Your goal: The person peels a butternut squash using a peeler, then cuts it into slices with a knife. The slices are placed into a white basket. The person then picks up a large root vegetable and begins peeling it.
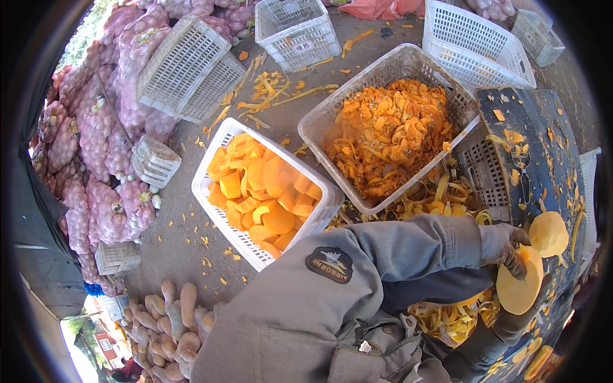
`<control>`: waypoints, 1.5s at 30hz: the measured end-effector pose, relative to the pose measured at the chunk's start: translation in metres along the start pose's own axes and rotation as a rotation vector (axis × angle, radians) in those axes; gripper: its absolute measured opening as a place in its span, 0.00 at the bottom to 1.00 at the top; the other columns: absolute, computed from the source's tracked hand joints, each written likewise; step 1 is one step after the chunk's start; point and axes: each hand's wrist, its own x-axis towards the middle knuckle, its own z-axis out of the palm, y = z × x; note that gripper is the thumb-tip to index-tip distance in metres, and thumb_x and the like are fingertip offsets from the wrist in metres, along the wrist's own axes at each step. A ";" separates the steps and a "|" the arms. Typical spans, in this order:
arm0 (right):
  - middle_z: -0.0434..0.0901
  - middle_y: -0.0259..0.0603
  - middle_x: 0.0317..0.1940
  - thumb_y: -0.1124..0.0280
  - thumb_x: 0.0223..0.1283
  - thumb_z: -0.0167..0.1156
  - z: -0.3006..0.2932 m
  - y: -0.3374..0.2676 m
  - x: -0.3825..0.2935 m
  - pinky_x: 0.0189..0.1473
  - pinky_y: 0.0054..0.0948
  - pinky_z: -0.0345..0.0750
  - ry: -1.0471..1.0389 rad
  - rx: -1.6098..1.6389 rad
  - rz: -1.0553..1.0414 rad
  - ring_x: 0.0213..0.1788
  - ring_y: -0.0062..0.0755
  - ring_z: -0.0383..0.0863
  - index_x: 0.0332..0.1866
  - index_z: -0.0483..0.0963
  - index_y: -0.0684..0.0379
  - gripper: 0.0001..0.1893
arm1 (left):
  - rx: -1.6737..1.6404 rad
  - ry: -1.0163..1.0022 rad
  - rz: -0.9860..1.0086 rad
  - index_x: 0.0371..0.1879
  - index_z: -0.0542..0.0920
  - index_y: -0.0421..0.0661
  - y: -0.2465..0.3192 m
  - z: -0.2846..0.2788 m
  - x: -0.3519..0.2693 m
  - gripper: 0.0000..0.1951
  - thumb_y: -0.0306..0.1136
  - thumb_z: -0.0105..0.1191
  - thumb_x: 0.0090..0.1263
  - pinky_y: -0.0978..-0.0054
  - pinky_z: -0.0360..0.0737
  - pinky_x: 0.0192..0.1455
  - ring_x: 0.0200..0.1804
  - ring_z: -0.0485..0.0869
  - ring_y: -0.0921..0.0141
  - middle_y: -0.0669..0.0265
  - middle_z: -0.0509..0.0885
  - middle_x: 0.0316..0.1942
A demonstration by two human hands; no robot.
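Observation:
My left hand (511, 253), in a dirty work glove, grips the top of a peeled butternut squash piece (519, 287) with an orange cut edge. My right hand (543, 289), dark-gloved and shadowed, lies along the piece's far side; its fingers are mostly hidden. Just beyond the left fingertips, another peeled squash piece (548, 234) rests on a dark, scrap-strewn board (550, 143). A metal peeler (524, 174) lies on that board. Below my hands is a heap of yellow peelings (445, 321).
A white crate (203, 196) holds orange squash chunks. Beside it, a dirty crate (306, 127) holds pulp and seeds. Whole butternut squashes (167, 330) are piled at lower left. Net sacks of bulbs (100, 134) line the left. White crates (297, 48) stand at the back.

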 end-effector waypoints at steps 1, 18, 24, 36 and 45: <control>0.81 0.49 0.66 0.40 0.82 0.48 0.010 -0.012 0.003 0.76 0.38 0.71 0.120 -0.420 -0.006 0.68 0.40 0.81 0.73 0.72 0.63 0.35 | -0.053 0.007 0.014 0.63 0.78 0.35 0.007 0.001 -0.007 0.40 0.21 0.85 0.48 0.66 0.86 0.61 0.55 0.89 0.63 0.58 0.90 0.49; 0.89 0.49 0.39 0.53 0.77 0.63 0.043 -0.015 -0.019 0.34 0.28 0.85 0.565 0.430 0.372 0.34 0.34 0.90 0.60 0.80 0.72 0.27 | 0.156 0.472 0.134 0.73 0.73 0.47 0.162 -0.123 0.002 0.43 0.67 0.64 0.69 0.45 0.93 0.45 0.59 0.88 0.49 0.53 0.88 0.60; 0.89 0.45 0.40 0.64 0.80 0.58 0.048 -0.002 -0.022 0.35 0.27 0.85 0.659 0.518 0.448 0.35 0.31 0.89 0.59 0.81 0.71 0.19 | 0.203 0.535 0.365 0.79 0.52 0.33 0.247 -0.119 0.118 0.56 0.73 0.55 0.72 0.34 0.82 0.67 0.72 0.73 0.37 0.32 0.65 0.71; 0.86 0.41 0.39 0.61 0.79 0.61 -0.044 0.042 -0.004 0.35 0.26 0.82 0.981 0.501 0.377 0.33 0.27 0.84 0.61 0.80 0.68 0.19 | 0.497 0.209 -0.237 0.70 0.76 0.49 0.067 -0.085 0.186 0.22 0.42 0.58 0.83 0.55 0.90 0.44 0.46 0.89 0.61 0.65 0.85 0.44; 0.83 0.35 0.38 0.59 0.78 0.63 -0.087 0.073 0.053 0.35 0.28 0.82 0.940 0.556 0.383 0.33 0.24 0.82 0.71 0.75 0.68 0.26 | 0.582 0.225 -0.254 0.71 0.77 0.42 0.000 -0.051 0.259 0.36 0.56 0.68 0.73 0.52 0.83 0.68 0.65 0.85 0.56 0.56 0.84 0.66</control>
